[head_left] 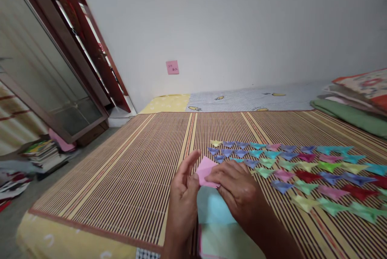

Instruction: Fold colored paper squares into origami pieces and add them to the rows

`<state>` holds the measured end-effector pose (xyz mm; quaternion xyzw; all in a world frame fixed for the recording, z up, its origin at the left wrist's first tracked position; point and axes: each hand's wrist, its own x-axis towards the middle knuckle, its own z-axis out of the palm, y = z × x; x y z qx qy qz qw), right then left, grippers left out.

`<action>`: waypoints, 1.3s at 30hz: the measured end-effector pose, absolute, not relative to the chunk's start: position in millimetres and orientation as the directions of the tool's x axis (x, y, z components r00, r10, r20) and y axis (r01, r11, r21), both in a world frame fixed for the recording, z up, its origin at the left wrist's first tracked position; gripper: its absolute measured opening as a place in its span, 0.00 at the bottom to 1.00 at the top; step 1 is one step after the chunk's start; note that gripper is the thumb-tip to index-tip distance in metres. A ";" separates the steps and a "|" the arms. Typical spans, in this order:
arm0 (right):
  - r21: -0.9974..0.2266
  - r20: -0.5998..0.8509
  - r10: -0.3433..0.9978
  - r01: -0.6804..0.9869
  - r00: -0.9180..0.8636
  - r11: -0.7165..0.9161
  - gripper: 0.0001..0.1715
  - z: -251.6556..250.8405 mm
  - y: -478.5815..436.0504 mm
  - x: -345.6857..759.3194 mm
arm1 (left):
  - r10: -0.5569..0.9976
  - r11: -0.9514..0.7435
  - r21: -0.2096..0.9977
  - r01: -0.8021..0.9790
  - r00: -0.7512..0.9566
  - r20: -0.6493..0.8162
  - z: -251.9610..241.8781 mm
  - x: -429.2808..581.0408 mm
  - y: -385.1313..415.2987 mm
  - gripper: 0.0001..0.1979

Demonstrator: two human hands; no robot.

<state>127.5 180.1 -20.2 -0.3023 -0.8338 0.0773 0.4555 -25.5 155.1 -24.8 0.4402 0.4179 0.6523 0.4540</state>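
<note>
A small folded pink paper (206, 167) is held up between both hands. My left hand (185, 188) pinches its left edge with the thumb, the index finger raised above. My right hand (237, 186) presses the paper's right side between thumb and fingers. Beneath the hands lie sheets of light blue paper (219, 210) and pale green paper (229, 241). To the right, several rows of small folded paper shapes (306, 175) in blue, green, pink, red and yellow spread over the striped mat (130, 178).
Folded bedding (347, 115) is stacked at the far right. A pink note (172, 67) is stuck on the white wall (226, 25) behind the bed. At left are a glass-panelled door (51, 57) and a pile of books (44, 154) on the floor.
</note>
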 end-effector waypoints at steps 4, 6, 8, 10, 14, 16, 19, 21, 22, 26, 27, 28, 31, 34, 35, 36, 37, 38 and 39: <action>-0.376 0.720 0.555 0.439 -0.417 0.816 0.17 -21.6 180.7 123.9 | 0.983 -0.124 0.885 -0.448 -0.180 0.047 -26.6 -24.2 157.7 0.27; -0.365 0.721 0.545 0.434 -0.427 0.824 0.17 -23.0 180.4 122.0 | 0.987 -0.067 0.859 -0.507 -0.161 -0.018 -25.5 -23.6 159.5 0.25; -0.353 0.723 0.535 0.431 -0.438 0.830 0.17 -24.3 179.5 120.4 | 0.985 -0.046 0.835 -0.548 -0.165 -0.054 -23.9 -23.3 161.3 0.20; -0.344 0.729 0.523 0.424 -0.442 0.838 0.17 -25.0 178.1 119.3 | 0.982 -0.035 0.810 -0.586 -0.173 -0.083 -22.6 -23.4 162.8 0.18; -0.385 0.743 0.526 0.379 -0.414 0.842 0.15 -23.5 175.4 118.1 | 0.972 -0.043 0.777 -0.628 -0.206 -0.113 -21.2 -24.8 163.8 0.19; -0.444 0.737 0.564 0.361 -0.374 0.820 0.14 -22.6 174.7 117.5 | 0.971 -0.047 0.771 -0.636 -0.210 -0.114 -20.2 -24.9 163.2 0.19; -0.545 0.721 0.636 0.342 -0.276 0.766 0.11 -23.0 174.8 116.0 | 0.978 -0.044 0.783 -0.620 -0.186 -0.092 -18.7 -24.5 161.1 0.17; -0.591 0.711 0.669 0.333 -0.216 0.735 0.10 -24.6 175.3 115.1 | 0.984 -0.037 0.806 -0.591 -0.161 -0.073 -18.4 -24.4 159.4 0.15; -0.603 0.708 0.679 0.334 -0.195 0.725 0.10 -25.4 175.6 114.8 | 0.987 -0.032 0.817 -0.576 -0.147 -0.065 -18.5 -24.6 158.7 0.15; -0.636 0.682 0.712 0.344 -0.169 0.691 0.09 -26.3 175.7 115.2 | 0.995 -0.015 0.839 -0.544 -0.095 -0.043 -19.2 -25.9 157.1 0.12; -0.647 0.670 0.723 0.344 -0.168 0.680 0.09 -25.8 175.4 115.6 | 0.995 -0.015 0.842 -0.539 -0.088 -0.039 -19.1 -26.0 156.8 0.12; -0.657 0.661 0.732 0.344 -0.166 0.671 0.09 -25.3 175.2 116.1 | 0.996 -0.015 0.846 -0.533 -0.083 -0.034 -18.7 -26.0 156.5 0.12; -0.683 0.640 0.753 0.337 -0.152 0.648 0.10 -24.0 174.8 117.8 | 0.998 -0.023 0.877 -0.479 -0.057 -0.005 -17.8 -25.2 155.1 0.12; -0.697 0.635 0.760 0.319 -0.142 0.642 0.10 -23.5 175.4 120.0 | 0.999 -0.036 0.906 -0.421 0.007 0.043 -18.8 -23.6 154.2 0.13; -0.700 0.633 0.761 0.316 -0.141 0.641 0.10 -23.3 175.7 120.7 | 0.998 -0.044 0.910 -0.412 0.017 0.056 -19.5 -23.0 154.2 0.13; -0.702 0.631 0.763 0.315 -0.143 0.639 0.10 -22.9 176.0 121.4 | 0.998 -0.058 0.913 -0.405 0.014 0.069 -20.3 -22.4 154.3 0.14; -0.706 0.625 0.767 0.314 -0.146 0.635 0.10 -22.5 176.1 122.1 | 0.997 -0.075 0.917 -0.393 0.001 0.083 -20.8 -21.9 154.5 0.14; -0.712 0.617 0.773 0.312 -0.149 0.629 0.10 -22.0 176.1 122.7 | 0.995 -0.097 0.923 -0.373 -0.013 0.099 -21.1 -21.5 154.7 0.14; -0.721 0.606 0.781 0.309 -0.154 0.620 0.10 -21.5 176.0 123.3 | 0.993 -0.118 0.930 -0.347 -0.025 0.117 -21.1 -21.2 154.9 0.13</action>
